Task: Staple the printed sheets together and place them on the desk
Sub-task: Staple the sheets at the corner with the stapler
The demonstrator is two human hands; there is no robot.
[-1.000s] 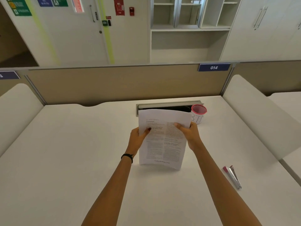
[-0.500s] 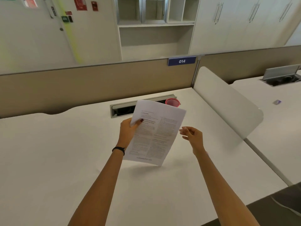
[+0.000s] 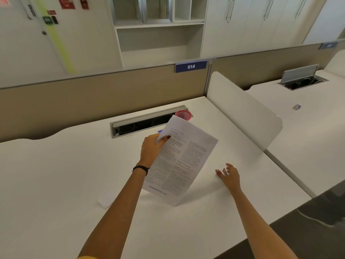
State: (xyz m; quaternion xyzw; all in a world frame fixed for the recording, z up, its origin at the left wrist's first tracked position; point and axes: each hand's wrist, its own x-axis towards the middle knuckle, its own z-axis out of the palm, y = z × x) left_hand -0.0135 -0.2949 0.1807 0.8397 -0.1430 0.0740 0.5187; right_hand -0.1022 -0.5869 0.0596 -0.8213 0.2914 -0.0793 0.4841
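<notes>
The printed sheets (image 3: pixel 183 161) are held tilted above the white desk (image 3: pixel 56 184), with my left hand (image 3: pixel 152 149) pinching them at their upper left corner. My right hand (image 3: pixel 228 175) is apart from the paper, low over the desk to its right, palm down with fingers spread. A small silver and pink glint shows at its fingertips; it may be the stapler, which is otherwise hidden under the hand.
A pink cup (image 3: pixel 183 114) stands behind the sheets beside an open cable tray (image 3: pixel 145 121). A small white object (image 3: pixel 105 200) lies left of my left forearm. A white divider panel (image 3: pixel 242 111) bounds the desk on the right, and the desk's front edge (image 3: pixel 276 219) drops to dark floor.
My right hand let go of the sheets and dropped to the right, down onto the desk. My left hand alone now holds the paper, tilted further. My view swung right.
</notes>
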